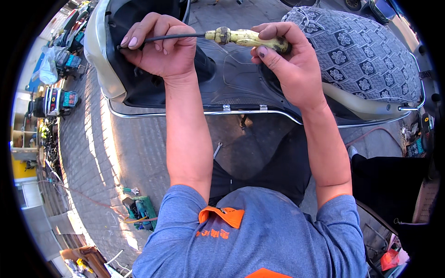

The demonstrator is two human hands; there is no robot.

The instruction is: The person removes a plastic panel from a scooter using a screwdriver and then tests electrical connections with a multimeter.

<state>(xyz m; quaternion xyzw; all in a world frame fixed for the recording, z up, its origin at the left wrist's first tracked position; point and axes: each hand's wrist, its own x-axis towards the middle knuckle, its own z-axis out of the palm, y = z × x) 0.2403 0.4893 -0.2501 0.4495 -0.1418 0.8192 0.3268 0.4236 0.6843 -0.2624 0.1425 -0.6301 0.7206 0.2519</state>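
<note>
A screwdriver with a worn, stained yellow handle (241, 36) and a long dark shaft (178, 36) lies nearly level across the view, its tip end to the left. My right hand (294, 58) is closed around the butt of the handle, the thumb along its near side. At the other end, my left hand (164, 48) has its fingers curled and pinched about the shaft's end, close to the scooter's black front inner panel (125, 21). The tip itself is hidden by my left fingertips. Below the tool lies the scooter's dark grey footboard (238, 72).
A scooter seat in a grey patterned cover (357, 55) is at the right. A chrome rail (185, 113) runs along the near side. On the paving lie a wrench (218, 148) and a green tool or case (141, 212). Parked scooters (58, 101) line the left; a dark-clothed person (391, 185) is at right.
</note>
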